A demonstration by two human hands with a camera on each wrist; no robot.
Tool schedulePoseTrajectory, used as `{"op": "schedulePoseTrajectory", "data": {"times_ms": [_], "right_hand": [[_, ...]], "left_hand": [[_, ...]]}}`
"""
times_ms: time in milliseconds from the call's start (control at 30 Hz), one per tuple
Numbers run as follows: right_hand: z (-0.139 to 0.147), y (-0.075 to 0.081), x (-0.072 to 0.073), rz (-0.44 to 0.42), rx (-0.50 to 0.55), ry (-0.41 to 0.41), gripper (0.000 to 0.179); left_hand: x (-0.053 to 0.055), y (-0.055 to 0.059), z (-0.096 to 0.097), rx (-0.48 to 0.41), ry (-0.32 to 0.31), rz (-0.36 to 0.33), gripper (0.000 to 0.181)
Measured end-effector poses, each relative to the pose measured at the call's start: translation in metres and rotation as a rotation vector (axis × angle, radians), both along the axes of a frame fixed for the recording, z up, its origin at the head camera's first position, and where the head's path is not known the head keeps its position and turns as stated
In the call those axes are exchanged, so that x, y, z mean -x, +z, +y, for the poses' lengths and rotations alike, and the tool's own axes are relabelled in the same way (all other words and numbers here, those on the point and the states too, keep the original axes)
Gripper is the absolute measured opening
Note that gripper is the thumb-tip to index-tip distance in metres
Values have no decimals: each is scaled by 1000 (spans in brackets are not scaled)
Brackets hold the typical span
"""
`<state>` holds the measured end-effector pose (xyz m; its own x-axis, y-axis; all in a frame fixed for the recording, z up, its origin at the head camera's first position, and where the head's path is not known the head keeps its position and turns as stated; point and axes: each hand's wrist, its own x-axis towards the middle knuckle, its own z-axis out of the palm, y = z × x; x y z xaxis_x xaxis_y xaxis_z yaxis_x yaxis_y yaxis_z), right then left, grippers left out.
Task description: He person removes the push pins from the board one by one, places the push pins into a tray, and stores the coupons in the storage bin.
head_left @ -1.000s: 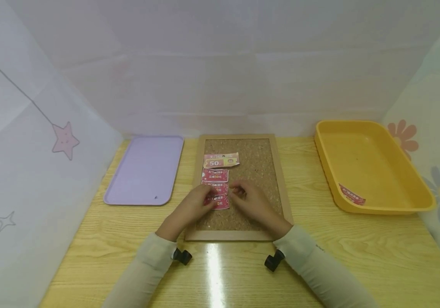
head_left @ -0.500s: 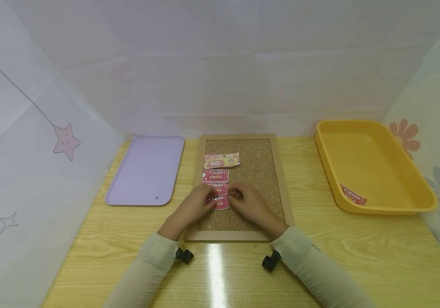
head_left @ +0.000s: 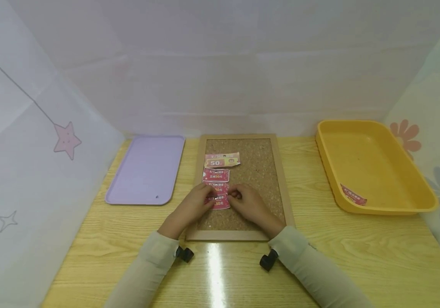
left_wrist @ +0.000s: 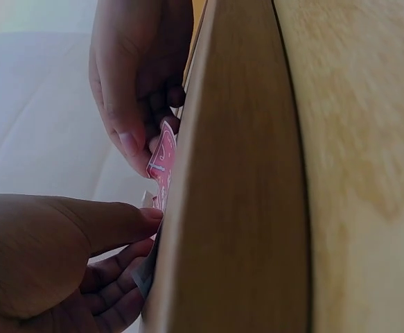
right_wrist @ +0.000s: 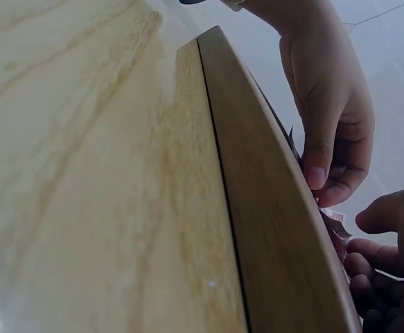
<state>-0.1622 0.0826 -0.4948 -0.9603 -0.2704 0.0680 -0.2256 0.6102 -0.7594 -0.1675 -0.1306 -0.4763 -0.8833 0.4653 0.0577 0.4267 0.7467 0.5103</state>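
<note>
Three small pink-red paper coupons and a wider pink-and-yellow coupon (head_left: 222, 160) lie in a column on a wood-framed corkboard (head_left: 254, 162). Each bears a small dot near its upper middle, too small to identify. My left hand (head_left: 192, 209) is at the left end of the lowest red coupon (head_left: 221, 204), its thumb and fingers closing on the paper. My right hand (head_left: 251, 206) is at that coupon's right edge. In the right wrist view, its thumb (right_wrist: 376, 214) stands apart from the index finger, whose tip touches the coupon's edge (right_wrist: 339, 232).
To the left of the corkboard lies a lilac tray (head_left: 146, 171) with a tiny dark thing near its front edge. A deep yellow tray (head_left: 373, 167) stands to the right, holding one more red coupon (head_left: 352, 195). White cloth walls (head_left: 220, 94) enclose the table.
The right hand has shifted slightly left and its fingers have drawn in at the coupon's edge. More of the lowest coupon's print now shows. The left hand stays nearly still.
</note>
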Motion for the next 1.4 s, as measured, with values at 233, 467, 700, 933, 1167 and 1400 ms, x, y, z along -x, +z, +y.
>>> {"op": "schedulePoseTrajectory", "data": {"times_ms": [233,467,700,933,1167,1400], "right_hand": [[-1,-6,3,10,2,-28,12],[-2,-7,3,33,11,-33,8],[-3,-7,1,114,-19,-25,5],[-3,-9,1,132,-38,-31,6],[-2,-11,1,150,-35,-32,6],[-2,-13,2,178,-42,-38,9]], "left_hand": [[2,-1,-1,-3,1,-11,14],[3,0,-1,1,10,-30,14],[3,1,0,-3,13,-38,15],[4,1,0,-17,10,-48,14],[5,1,1,-15,-9,-49,13],[6,2,0,-14,-22,-50,13]]}}
